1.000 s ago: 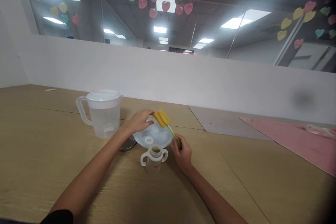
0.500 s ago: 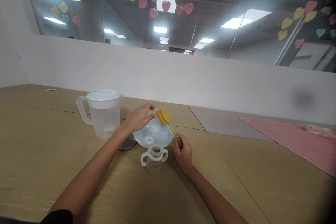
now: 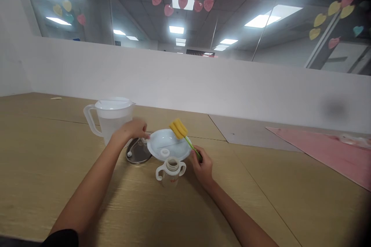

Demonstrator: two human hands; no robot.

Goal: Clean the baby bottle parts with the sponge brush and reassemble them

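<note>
My right hand (image 3: 203, 164) grips the green handle of a yellow sponge brush (image 3: 179, 128), its head raised over the white bowl (image 3: 156, 144). A small white ring (image 3: 165, 153) lies in the bowl. My left hand (image 3: 135, 129), blurred, is over the round metal tray (image 3: 139, 156), with its fingers bent around a small clear piece near the bowl's left rim. On the tray rests a thin tube with a white end (image 3: 129, 154). In front of the bowl stands an open clear bottle (image 3: 171, 179) with two white handles.
Behind my left hand stands a translucent pitcher (image 3: 111, 117) with its handle to the left. A pink mat (image 3: 321, 154) and a grey sheet (image 3: 249, 135) cover the table's right side. A white wall with a window above runs along the back.
My left hand has moved left and down, from beside the sponge to the metal tray, carrying the small clear piece. My right hand still grips the brush, almost unmoved.
</note>
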